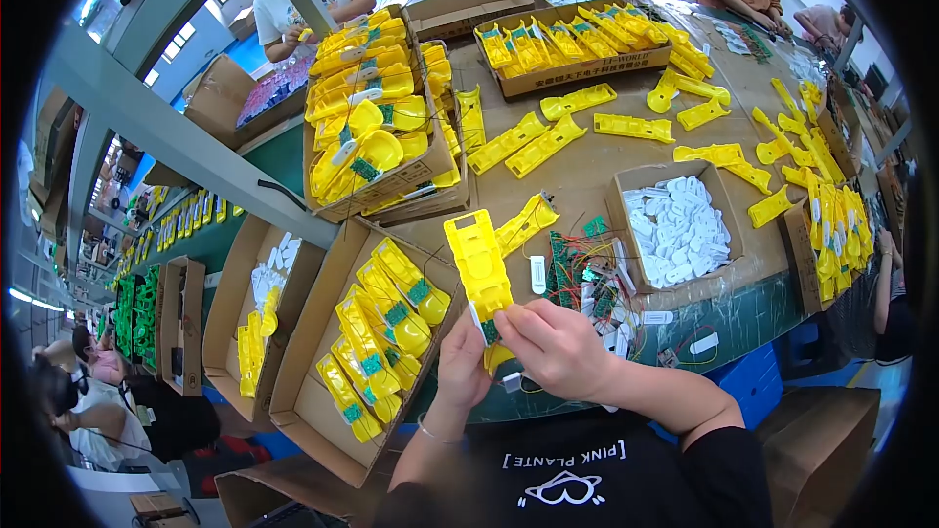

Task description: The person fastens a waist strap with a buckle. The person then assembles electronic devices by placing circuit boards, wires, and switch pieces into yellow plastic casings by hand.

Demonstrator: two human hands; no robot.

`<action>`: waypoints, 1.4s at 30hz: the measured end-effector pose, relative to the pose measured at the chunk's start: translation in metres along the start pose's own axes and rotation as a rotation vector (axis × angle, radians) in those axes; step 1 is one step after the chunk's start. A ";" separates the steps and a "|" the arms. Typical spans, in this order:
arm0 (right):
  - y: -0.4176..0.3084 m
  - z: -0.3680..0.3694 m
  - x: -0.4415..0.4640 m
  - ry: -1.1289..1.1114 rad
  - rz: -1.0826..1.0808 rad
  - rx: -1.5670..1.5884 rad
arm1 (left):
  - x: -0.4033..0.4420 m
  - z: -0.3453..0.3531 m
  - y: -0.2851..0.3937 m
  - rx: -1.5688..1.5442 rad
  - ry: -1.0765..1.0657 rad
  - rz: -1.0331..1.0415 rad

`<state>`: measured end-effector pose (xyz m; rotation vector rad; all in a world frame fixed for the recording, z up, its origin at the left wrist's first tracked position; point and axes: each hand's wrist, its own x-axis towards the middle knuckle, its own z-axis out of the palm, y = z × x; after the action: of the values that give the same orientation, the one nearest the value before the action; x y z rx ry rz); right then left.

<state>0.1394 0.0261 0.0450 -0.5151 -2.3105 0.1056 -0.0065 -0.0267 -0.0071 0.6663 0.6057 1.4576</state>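
Note:
My left hand (464, 364) is closed around the lower end of a yellow plastic housing (479, 254), held upright with its hollow, ribbed side facing me. At that end a small green circuit board (489, 330) and a white strip show inside the housing. My right hand (559, 347) is closed, with thumb and fingertips pinched together at the board; what they grip is hidden. Just behind the held piece lies another yellow housing (526, 223). To its right are a white oval piece (538, 274) and a tangle of red wires and green boards (577, 269).
A carton of white plastic pieces (626, 235) stands right of the wires. Cartons of yellow housings stand at the left (293, 411), back left (435, 181) and back (587, 75). Loose yellow housings (632, 127) lie across the table. A grey metal post (196, 137) crosses the left. Other people work around the table.

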 end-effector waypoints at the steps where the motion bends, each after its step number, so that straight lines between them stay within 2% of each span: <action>1: 0.003 0.001 -0.002 -0.002 -0.002 -0.004 | -0.001 0.006 0.004 0.099 0.013 0.007; 2: 0.005 0.002 -0.004 0.048 -0.040 -0.037 | -0.001 0.014 0.009 0.196 0.029 0.014; 4: 0.006 0.001 -0.007 0.094 -0.083 -0.070 | 0.001 0.023 0.008 0.182 0.012 0.031; 6: 0.003 -0.001 -0.010 0.070 -0.017 -0.052 | 0.001 0.021 0.002 0.373 0.033 0.050; 7: 0.004 -0.003 -0.012 0.066 -0.017 -0.051 | 0.002 0.021 -0.001 0.306 0.033 0.074; 9: 0.009 -0.008 -0.014 0.094 0.071 0.220 | -0.002 0.023 -0.002 0.295 0.062 0.078; 10: 0.009 -0.013 -0.015 0.090 0.070 0.221 | -0.005 0.024 -0.001 0.289 0.092 0.075; 12: 0.007 -0.026 -0.013 0.205 0.443 0.576 | -0.004 0.032 0.009 0.288 0.063 0.082; 13: 0.008 -0.025 -0.014 0.202 0.440 0.573 | -0.003 0.036 0.012 0.291 0.027 0.087; 16: 0.008 -0.017 -0.019 0.045 0.657 1.162 | -0.007 0.043 0.008 0.335 0.095 0.197; 17: 0.006 -0.019 -0.017 0.049 0.686 1.225 | -0.008 0.042 0.007 0.336 0.095 0.194; 22: 0.002 -0.011 -0.024 0.109 0.702 1.245 | -0.011 0.041 0.006 0.544 0.128 0.229; 27: 0.002 -0.010 -0.022 0.110 0.718 1.172 | -0.007 0.037 0.004 0.559 0.142 0.251; 29: 0.009 -0.013 -0.022 -0.049 0.698 1.117 | -0.004 0.037 0.007 0.563 0.131 0.270; 30: 0.016 -0.012 -0.023 -0.052 0.693 1.117 | -0.003 0.039 0.012 0.447 0.074 0.214; 32: 0.032 0.000 -0.026 -0.066 0.657 1.627 | 0.002 0.044 0.023 0.338 0.026 0.168; 33: 0.036 0.010 -0.030 -0.306 0.524 1.650 | 0.007 0.047 0.027 0.218 0.053 0.133; 34: 0.026 0.022 -0.048 -0.477 0.620 1.300 | 0.011 0.048 0.031 0.100 0.073 0.094; 36: 0.004 0.031 -0.049 -0.754 0.704 1.406 | 0.018 0.040 0.036 0.058 0.009 0.045; 38: 0.004 0.018 -0.048 -0.708 0.775 1.492 | 0.026 0.021 0.034 0.385 0.076 0.204; 39: 0.004 0.005 -0.046 -0.656 0.850 1.579 | 0.026 0.011 0.039 0.575 0.121 0.166; 40: 0.011 -0.019 -0.035 -0.655 0.830 1.583 | 0.025 0.005 0.046 0.582 0.121 0.164; 41: 0.023 -0.037 -0.028 -0.718 0.807 1.459 | 0.025 0.001 0.054 0.869 0.053 0.177; 42: 0.032 -0.051 -0.022 -0.679 0.785 1.419 | 0.027 -0.001 0.057 1.152 -0.022 0.188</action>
<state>0.2000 0.0429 0.0594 -0.5756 -1.7726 2.3212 -0.0459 0.0006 0.0347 1.6500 1.4099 1.1655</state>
